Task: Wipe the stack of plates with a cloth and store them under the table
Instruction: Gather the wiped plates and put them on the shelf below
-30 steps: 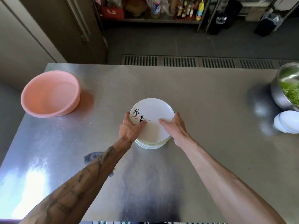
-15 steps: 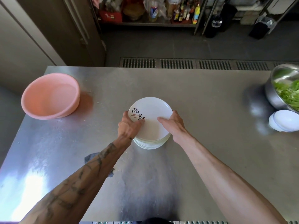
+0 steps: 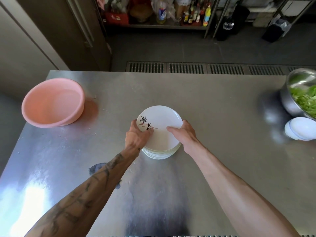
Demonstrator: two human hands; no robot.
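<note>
So the left hand (image 3: 136, 138) and right hand (image 3: 185, 135) each grip a side of the plate stack (image 3: 162, 119), thumbs on top, mid-worktop (image 3: 213, 108). No cloth visible, so probably the storing step. Next up: a level two-handed lift.

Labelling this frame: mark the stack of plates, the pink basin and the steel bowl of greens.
stack of plates (image 3: 162, 120), head view, bare centre of top plate.
pink basin (image 3: 33, 106), head view, inner left wall.
steel bowl (image 3: 289, 104), head view, outer left wall.
</note>
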